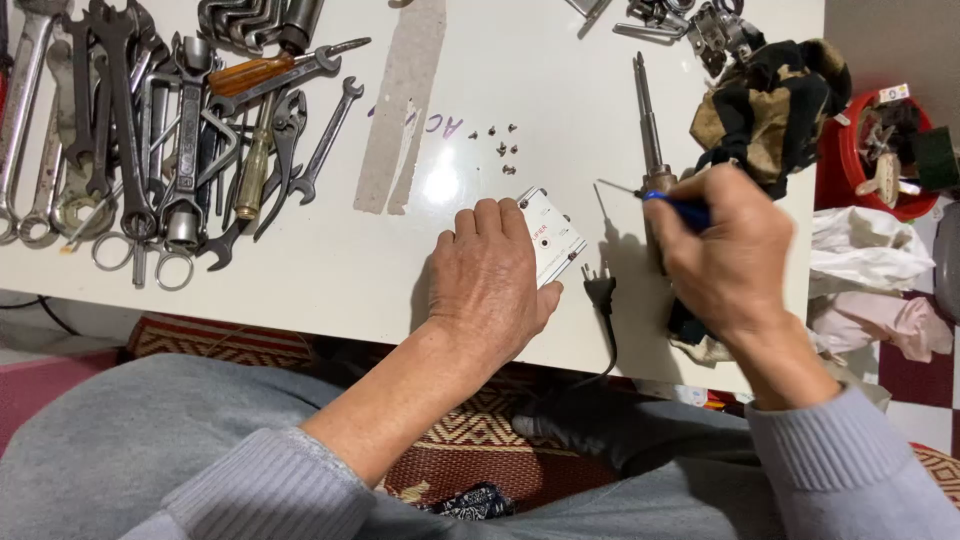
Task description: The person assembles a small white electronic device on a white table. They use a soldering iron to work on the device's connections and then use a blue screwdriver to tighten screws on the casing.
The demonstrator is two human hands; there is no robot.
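Here the left hand [487, 278] lies palm-down on the white surface [330, 260], its fingers [490, 222] pressed together over a small white box [553, 236], whose far corner and right edge stick out past the fingertips. The right hand [722, 255] is curled closed around a thin screwdriver with a blue handle [672, 203]; its fine metal tip points left, away from those fingers, and hangs just beyond the box's right side, not touching it as far as can be seen. Beyond the left fingers, a little cluster of small dark screws [499, 145] lies on the bare surface. A soldering iron [650, 125] lies lengthwise just past the right fingers, and its black plug [599, 291] rests between the two hands near the surface's near edge. Well to the left of the left hand is a heap of spanners and pliers [150, 130]. Beyond the right hand sits a dark crumpled rag [775, 105], and farther right a red tub [855, 165].
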